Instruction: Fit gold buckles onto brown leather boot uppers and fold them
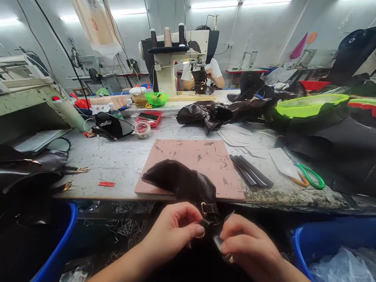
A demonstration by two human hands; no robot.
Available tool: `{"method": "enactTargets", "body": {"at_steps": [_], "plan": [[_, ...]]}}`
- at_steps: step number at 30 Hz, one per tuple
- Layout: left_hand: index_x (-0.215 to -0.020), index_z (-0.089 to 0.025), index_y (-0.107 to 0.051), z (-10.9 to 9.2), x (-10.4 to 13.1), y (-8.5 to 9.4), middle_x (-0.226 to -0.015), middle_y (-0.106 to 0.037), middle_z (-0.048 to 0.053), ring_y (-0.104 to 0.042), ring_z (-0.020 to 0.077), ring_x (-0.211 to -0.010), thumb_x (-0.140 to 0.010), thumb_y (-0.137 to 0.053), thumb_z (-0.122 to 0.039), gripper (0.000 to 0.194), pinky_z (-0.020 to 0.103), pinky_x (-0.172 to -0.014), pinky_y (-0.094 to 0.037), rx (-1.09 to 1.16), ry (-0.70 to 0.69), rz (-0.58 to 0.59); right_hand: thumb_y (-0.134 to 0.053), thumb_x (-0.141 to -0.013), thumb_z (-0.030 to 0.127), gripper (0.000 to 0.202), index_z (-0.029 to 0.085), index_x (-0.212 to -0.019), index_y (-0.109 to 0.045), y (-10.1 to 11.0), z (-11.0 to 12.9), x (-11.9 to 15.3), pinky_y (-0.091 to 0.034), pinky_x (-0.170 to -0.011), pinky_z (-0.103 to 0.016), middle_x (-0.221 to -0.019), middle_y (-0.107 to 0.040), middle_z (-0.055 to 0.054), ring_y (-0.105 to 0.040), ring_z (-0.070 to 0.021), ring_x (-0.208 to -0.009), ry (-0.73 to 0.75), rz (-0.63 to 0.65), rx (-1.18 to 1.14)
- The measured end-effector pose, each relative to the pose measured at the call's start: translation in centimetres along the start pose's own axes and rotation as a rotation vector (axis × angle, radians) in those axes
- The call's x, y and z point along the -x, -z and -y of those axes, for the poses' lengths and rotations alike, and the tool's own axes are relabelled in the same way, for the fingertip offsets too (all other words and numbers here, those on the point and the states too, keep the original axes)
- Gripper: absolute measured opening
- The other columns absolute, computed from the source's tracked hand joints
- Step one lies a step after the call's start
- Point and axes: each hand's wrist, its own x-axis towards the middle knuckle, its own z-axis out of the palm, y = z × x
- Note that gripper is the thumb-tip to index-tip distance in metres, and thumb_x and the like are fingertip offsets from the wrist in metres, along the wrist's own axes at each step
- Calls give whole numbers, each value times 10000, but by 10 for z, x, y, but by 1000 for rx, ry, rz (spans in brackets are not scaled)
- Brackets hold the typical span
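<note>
A dark brown leather boot upper (179, 178) lies partly on the pink board, its lower end hanging over the table's front edge toward me. A strap with a gold ring (205, 208) crosses it just above my fingers. My left hand (180, 227) pinches dark leather at the near end of the boot, thumb against forefinger. To its right, my right hand (245, 241) is closed on a small dark and greyish piece, blurred and partly hidden by the fingers. A bit of gold metal shows under that hand.
The pink board (194, 150) lies on the worktable, with black strips (251, 172) and green-handled scissors (313, 176) on the right. More boots (202, 113) lie behind. Blue bins (298, 243) flank me. Across the table a person (217, 72) works at a sewing machine (173, 58).
</note>
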Motion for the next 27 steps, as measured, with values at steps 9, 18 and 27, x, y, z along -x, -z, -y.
{"method": "enactTargets", "body": {"at_steps": [9, 18, 27], "plan": [[-713, -130, -546, 1, -3, -7, -617, -522, -24, -475, 70, -497, -668, -622, -215, 122, 165, -411, -381, -35, 49, 73, -603, -766, 346, 181, 185, -707, -545, -6, 10, -7, -450, -537, -217, -646, -581, -2, -545, -121, -591, -489, -97, -195], [-693, -119, -561, -2, -5, -8, -577, -537, -17, -490, 73, -493, -665, -652, -274, 182, 164, -415, -406, 87, 77, 104, -544, -784, 272, 143, 185, -676, -510, -9, 12, -10, -441, -510, -205, -606, -549, 12, -512, -109, -549, -469, -151, -59], [-854, -154, -499, 0, -8, -4, -601, -584, -25, -515, 76, -461, -727, -618, -319, 240, 206, -459, -455, -22, 114, 196, -541, -805, 182, 99, 207, -716, -506, -18, 1, -7, -463, -520, -206, -629, -554, 17, -546, -106, -560, -174, -238, -5]]}}
